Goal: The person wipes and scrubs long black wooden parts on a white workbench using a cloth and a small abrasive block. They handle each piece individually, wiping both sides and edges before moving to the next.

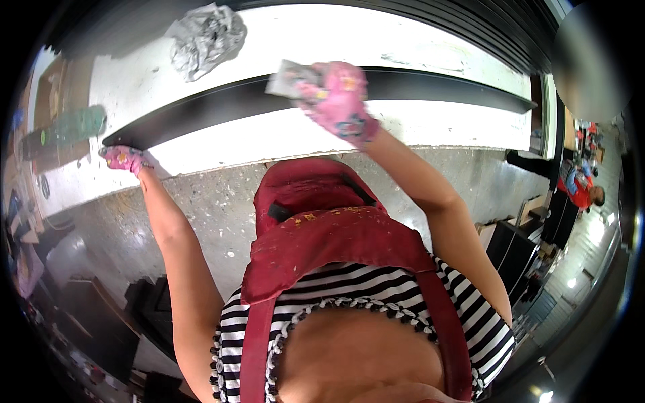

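Observation:
A long black strip [222,113], like a flat board or profile, lies across the white work table. My left hand [124,159], in a pink flowered glove, grips its left end at the near edge. Above the strip's middle, my right hand [342,101], in a matching glove, is closed on a grey-white folded pad [285,78]. The pad is blurred and overlaps the strip; whether it is cloth or abrasive sheet I cannot make out.
Crumpled grey plastic or cloth [205,41] lies on the white table [463,127] behind the strip. A translucent green bottle [74,127] lies at the left. Dark ribbed lengths [463,25] run along the far side. Another person [583,188] in red is at far right.

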`<state>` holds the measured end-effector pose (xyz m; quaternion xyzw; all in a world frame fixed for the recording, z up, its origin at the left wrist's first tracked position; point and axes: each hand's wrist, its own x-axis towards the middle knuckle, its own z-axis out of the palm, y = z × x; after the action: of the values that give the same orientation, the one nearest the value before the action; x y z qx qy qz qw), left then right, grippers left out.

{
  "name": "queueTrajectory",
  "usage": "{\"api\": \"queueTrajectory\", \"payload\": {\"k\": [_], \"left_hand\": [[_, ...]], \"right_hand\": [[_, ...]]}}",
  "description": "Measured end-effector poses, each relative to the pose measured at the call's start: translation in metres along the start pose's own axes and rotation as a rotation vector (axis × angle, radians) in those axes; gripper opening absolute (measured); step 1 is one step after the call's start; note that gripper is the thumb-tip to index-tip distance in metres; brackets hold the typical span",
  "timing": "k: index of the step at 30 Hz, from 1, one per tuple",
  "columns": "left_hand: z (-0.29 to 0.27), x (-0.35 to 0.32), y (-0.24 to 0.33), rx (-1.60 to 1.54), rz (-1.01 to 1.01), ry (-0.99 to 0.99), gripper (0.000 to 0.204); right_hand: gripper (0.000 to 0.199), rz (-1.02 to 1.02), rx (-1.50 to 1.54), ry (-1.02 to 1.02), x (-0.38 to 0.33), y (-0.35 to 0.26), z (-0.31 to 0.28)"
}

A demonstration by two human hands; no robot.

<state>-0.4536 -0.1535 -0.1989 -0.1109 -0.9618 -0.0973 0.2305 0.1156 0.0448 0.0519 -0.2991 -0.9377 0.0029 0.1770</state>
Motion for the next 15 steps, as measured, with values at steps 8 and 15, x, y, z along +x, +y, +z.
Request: {"api": "queueTrajectory", "payload": {"k": [8,15], "left_hand": [[-0.001,0.023,-0.026,-0.861,-0.188,0.144,0.022],[-0.044,0.002,0.022,-0.919,-0.268,0.018,0.028]], "right_hand": [[0.052,0.536,-0.360,0.070,-0.126,0.155,-0.055],[0.046,0.569,0.531,0.130,-0.062,0.041,0.015]]}}
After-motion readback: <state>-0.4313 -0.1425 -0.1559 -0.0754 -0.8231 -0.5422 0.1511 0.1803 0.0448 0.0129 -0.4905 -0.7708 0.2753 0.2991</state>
